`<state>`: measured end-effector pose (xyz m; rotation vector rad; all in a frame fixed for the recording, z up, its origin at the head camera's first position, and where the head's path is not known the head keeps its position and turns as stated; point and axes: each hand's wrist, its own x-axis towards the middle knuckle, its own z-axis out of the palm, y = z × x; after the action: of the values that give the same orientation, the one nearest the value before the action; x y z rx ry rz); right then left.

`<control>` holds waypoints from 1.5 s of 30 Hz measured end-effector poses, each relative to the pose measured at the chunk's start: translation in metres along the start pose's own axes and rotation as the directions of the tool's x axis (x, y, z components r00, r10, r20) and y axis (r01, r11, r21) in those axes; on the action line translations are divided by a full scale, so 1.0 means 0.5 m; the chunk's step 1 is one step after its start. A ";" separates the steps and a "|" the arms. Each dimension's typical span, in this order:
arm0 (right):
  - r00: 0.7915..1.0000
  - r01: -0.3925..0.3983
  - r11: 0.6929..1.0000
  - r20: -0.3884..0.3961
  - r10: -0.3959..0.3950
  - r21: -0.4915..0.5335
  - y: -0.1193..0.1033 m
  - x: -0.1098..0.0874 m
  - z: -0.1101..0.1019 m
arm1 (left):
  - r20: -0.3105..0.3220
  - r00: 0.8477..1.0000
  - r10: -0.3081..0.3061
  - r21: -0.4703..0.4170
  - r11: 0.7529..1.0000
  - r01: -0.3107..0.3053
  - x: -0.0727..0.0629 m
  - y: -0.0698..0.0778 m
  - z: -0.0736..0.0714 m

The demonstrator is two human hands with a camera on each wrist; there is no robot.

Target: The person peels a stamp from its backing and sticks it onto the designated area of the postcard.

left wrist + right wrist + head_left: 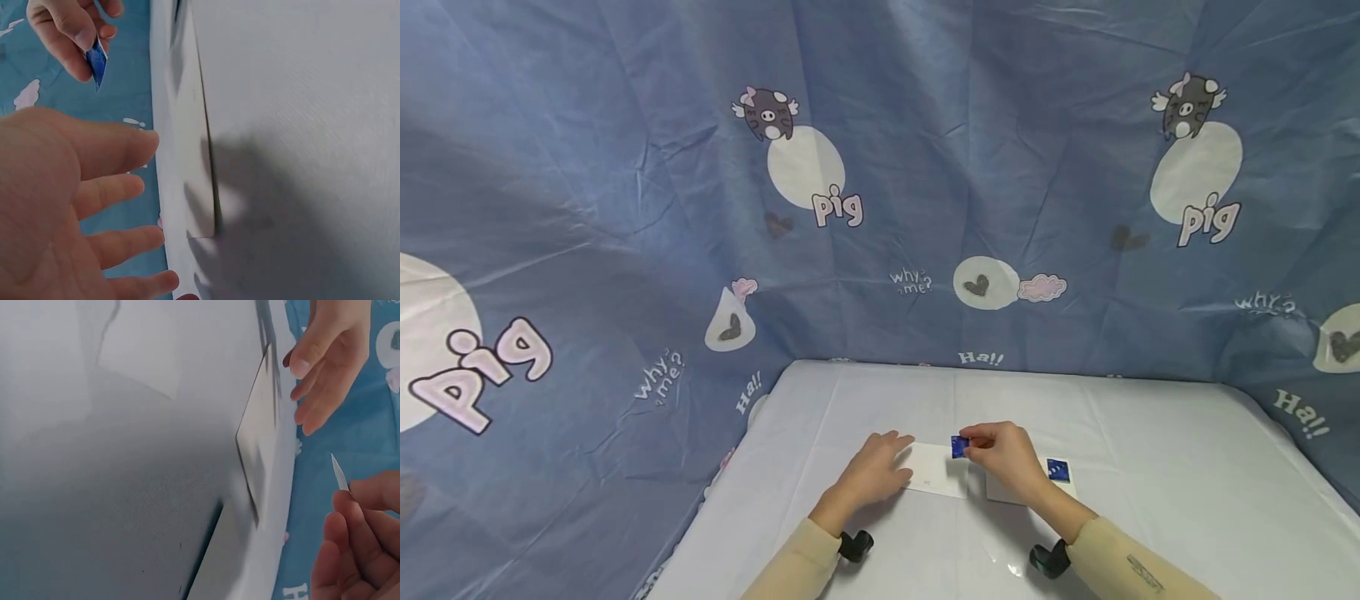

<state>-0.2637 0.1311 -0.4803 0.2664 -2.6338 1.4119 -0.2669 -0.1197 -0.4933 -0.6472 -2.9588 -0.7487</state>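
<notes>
My right hand [1003, 454] pinches a small blue stamp-like square [959, 447] between thumb and fingertips, held up above the table. From the right wrist view the square [339, 472] appears nearly edge-on with a pale back. Below it lies a flat white card [928, 471], envelope-like, with tiny print near its lower edge. At that card's left end is my left hand [874, 469], its fingers spread and relaxed, gripping nothing. A second white card [1000, 492] lies partly hidden under my right hand and forearm, with a blue square [1058, 471] at its upper right corner.
A white cloth covers the table [1150, 483]. Behind it and along the left hangs a blue curtain [895, 167] printed with pigs and words. Each wrist wears a black strap mount [855, 546].
</notes>
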 end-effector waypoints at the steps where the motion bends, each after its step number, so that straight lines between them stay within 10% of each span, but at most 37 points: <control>1: 1.000 -0.009 1.000 0.003 0.009 -0.005 0.001 0.003 0.002 | 0.006 1.000 -0.001 0.011 1.000 0.001 0.000 -0.001 0.002; 45: 1.000 0.002 0.929 0.008 0.001 -0.370 0.029 0.027 0.065 | 0.061 0.998 -0.017 0.267 0.964 0.000 -0.008 0.011 0.021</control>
<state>-0.2816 0.1105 -0.5070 0.2261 -2.8338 0.8824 -0.2601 -0.1120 -0.5006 -0.6486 -3.0412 -0.3232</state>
